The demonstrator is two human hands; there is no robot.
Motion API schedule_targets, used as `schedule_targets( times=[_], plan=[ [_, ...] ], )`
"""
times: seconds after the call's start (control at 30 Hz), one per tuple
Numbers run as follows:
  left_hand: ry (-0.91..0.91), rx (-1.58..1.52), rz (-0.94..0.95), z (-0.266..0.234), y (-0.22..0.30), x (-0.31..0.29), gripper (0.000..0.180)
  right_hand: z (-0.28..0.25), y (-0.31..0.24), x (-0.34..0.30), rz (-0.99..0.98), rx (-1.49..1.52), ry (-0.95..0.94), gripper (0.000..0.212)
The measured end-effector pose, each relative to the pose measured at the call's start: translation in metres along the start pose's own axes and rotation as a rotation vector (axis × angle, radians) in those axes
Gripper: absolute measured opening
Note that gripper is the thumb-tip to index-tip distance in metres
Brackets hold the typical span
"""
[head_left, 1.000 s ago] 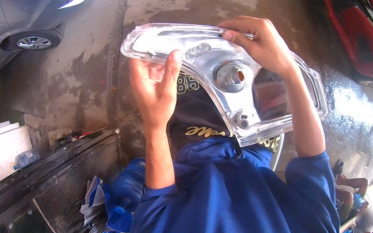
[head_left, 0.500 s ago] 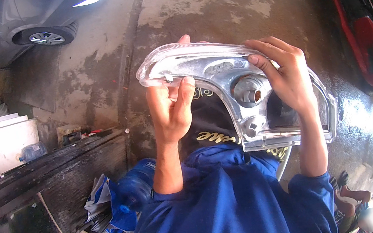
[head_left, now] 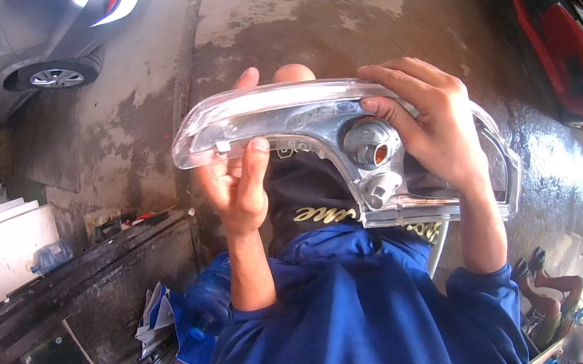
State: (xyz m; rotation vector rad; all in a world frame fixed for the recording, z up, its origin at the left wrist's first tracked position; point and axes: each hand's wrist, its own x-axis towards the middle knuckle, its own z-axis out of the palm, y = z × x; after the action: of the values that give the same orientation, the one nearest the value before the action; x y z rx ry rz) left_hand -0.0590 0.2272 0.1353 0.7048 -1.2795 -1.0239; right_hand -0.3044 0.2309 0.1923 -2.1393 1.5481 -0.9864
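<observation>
Held up in front of me with both hands is a car light housing, long and curved, with a clear lens edge and a silver reflector body. Two round sockets show on its side towards me, the larger with an orange spot inside. Around the narrow left end my left hand is closed, thumb on the near face and fingers partly hidden behind. My right hand grips the upper edge near the larger socket, its thumb on the near face. Part of the wide right end is hidden behind my right hand and wrist.
A grey car stands at the far left, a red and black car at the right. Left of me are white panels, a clear plastic bottle and a large blue water jug. Someone's legs show at lower right.
The housing's narrow left end has moved left and down with my left hand, so its top edge lies more level. My right hand has shifted slightly left, still gripping it.
</observation>
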Motion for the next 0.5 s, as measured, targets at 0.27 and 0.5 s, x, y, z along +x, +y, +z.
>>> schedule_targets(
  times=[0.27, 0.5],
  plan=[
    [0.003, 0.026, 0.026, -0.0065, -0.0024, -0.0041, 0.052, 0.0019, -0.0023, -0.0017, -0.04, -0.037, 0.01, 0.028],
    [0.019, 0.031, 0.015, -0.0082, -0.0052, -0.007, 0.063, -0.0022, -0.0061, -0.0022, -0.037, -0.03, -0.007, 0.03]
  ],
)
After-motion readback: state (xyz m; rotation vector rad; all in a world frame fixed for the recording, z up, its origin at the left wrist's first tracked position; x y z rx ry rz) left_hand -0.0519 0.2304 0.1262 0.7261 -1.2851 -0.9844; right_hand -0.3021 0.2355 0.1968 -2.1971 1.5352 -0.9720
